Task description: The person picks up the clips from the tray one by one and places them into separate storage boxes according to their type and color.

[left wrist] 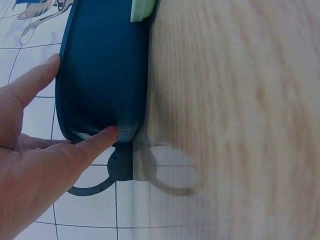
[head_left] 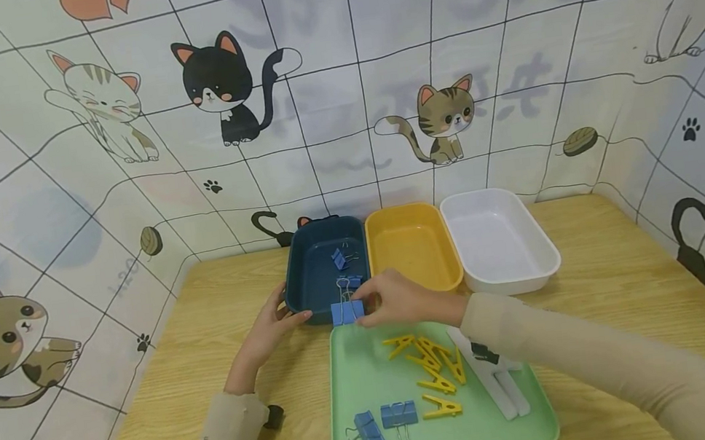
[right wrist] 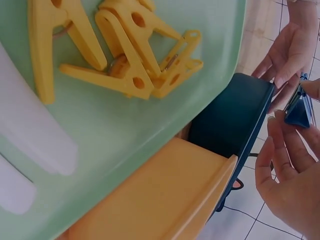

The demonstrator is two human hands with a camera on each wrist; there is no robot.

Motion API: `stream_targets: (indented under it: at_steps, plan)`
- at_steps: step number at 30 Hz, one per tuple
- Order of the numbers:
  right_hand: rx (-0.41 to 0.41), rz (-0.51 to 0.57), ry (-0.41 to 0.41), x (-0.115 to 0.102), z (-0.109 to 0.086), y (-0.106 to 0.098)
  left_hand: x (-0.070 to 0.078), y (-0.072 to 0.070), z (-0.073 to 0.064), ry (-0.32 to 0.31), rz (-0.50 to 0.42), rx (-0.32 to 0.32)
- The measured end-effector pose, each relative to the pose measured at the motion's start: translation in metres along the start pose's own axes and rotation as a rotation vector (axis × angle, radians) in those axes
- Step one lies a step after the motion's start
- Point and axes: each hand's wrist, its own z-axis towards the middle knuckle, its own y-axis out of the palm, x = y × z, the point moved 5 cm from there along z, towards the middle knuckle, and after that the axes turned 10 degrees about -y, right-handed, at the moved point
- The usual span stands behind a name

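Note:
My right hand [head_left: 395, 297] pinches a blue binder clip [head_left: 347, 313] between thumb and fingers, over the front rim of the dark blue bin [head_left: 296, 271]. In the right wrist view that binder clip [right wrist: 298, 114] shows its wire handles up between the fingertips. Smaller blue binder clips [head_left: 339, 258] lie inside the bin. My left hand [head_left: 268, 329] rests against the bin's front left corner with its fingers extended; the left wrist view shows fingertips [left wrist: 111, 133] touching the outer wall. Two more blue binder clips [head_left: 370, 434] lie on the green tray [head_left: 358, 373] below.
Several yellow spring clips [head_left: 438, 382] and long white pieces [head_left: 496, 382] share the tray, partly under my right sleeve. Beside the dark blue bin stand a yellow bin [head_left: 411, 242] and a white bin [head_left: 500, 238]. A cat-patterned wall covering [head_left: 343, 140] rises behind the wooden table [head_left: 604, 277].

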Motion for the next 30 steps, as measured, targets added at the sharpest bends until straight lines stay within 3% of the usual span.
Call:
stream_targets:
  at_steps: [7,15,22,30]
  plan:
    - [0.027,-0.013,0.052,0.005,0.005,-0.006,0.0,0.0,0.001,0.001,0.004,0.008]
    - [0.05,-0.03,0.047,0.006,0.013,-0.011,0.0,0.0,0.002,-0.011,0.015,0.02]
    - [0.034,-0.053,0.142,0.009,0.022,-0.014,0.001,0.001,-0.001,-0.007,0.0,0.006]
    - [0.035,-0.071,0.132,0.009,0.03,-0.019,0.001,0.0,0.0,-0.011,0.009,0.01]
